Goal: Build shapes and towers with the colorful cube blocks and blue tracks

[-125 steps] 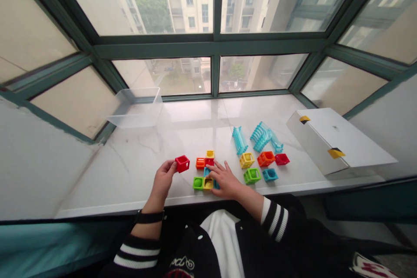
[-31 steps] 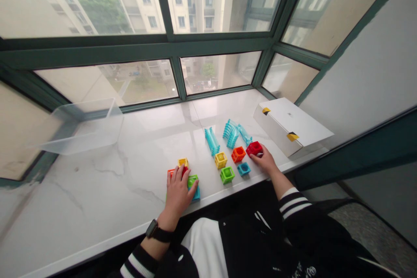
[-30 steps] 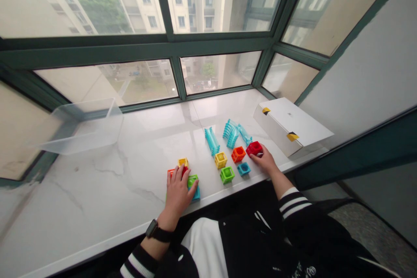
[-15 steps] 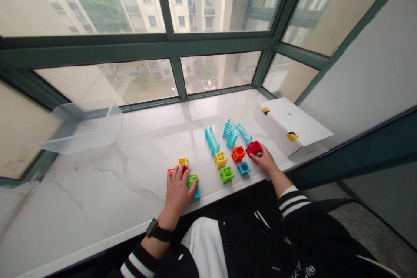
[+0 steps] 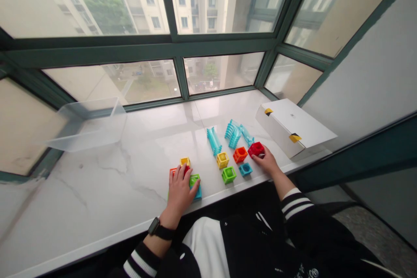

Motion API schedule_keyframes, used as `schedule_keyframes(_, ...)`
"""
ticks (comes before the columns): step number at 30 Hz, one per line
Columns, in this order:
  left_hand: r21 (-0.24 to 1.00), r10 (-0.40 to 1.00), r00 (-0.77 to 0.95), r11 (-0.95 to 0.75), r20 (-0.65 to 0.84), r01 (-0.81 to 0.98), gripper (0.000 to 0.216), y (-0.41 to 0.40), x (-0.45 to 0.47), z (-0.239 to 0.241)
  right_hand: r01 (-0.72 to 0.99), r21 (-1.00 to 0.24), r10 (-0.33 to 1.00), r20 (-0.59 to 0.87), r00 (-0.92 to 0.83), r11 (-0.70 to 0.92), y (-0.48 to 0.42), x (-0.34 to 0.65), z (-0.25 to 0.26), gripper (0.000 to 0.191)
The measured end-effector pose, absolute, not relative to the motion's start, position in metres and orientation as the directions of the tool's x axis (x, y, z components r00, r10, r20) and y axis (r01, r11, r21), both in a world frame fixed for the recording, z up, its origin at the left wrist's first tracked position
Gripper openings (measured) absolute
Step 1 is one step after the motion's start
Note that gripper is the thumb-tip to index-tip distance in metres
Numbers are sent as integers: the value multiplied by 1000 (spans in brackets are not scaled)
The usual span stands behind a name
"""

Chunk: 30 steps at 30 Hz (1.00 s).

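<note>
My left hand (image 5: 180, 191) lies flat, fingers spread, on a joined cluster of coloured cube blocks (image 5: 194, 180) near the sill's front edge; a yellow cube (image 5: 185, 161) of the cluster shows beyond my fingertips. My right hand (image 5: 269, 163) is closed on a red cube block (image 5: 256, 149) at the right end of a loose group. Beside it sit an orange cube (image 5: 240, 154), a yellow cube (image 5: 223, 160), a green cube (image 5: 229, 174) and a small blue cube (image 5: 245, 169).
Turquoise ribbed track pieces (image 5: 232, 133) lie behind the loose cubes. A white box (image 5: 295, 127) with yellow tabs sits at the right. A clear plastic tub (image 5: 87, 124) stands at the back left on the white marble sill (image 5: 130, 169). Window frames close the far side.
Since 4.2 s ago my left hand has put down its red cube and now covers the cluster; my right hand went right to the red cube. Over the last second both hands hold still.
</note>
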<state>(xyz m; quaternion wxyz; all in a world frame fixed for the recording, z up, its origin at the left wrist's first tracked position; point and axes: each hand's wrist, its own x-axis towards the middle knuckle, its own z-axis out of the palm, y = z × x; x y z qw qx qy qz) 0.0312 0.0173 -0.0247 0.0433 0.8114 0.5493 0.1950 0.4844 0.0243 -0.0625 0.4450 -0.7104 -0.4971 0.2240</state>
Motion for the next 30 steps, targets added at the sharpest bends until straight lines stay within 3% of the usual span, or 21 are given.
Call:
schedule_keyframes(12, 258, 910, 321, -386, 261, 885, 51, 17, 32, -26, 499, -859, 889, 135, 437, -115, 15, 490, -80, 78)
schedule_keyframes(17, 288, 907, 322, -396, 273, 872, 51, 17, 32, -25, 407, -908, 842, 144, 520, -96, 11, 487, -66, 72)
schedule_keyframes(23, 337, 913, 307, -387, 269, 858, 53, 16, 33, -24, 522, -850, 577, 458, 676, 64, -2, 471, -9, 56)
schedule_keyframes(30, 355, 913, 346, -404, 219, 843, 64, 22, 23, -25, 601, -721, 590, 664, 459, 345, -2, 395, 72, 33)
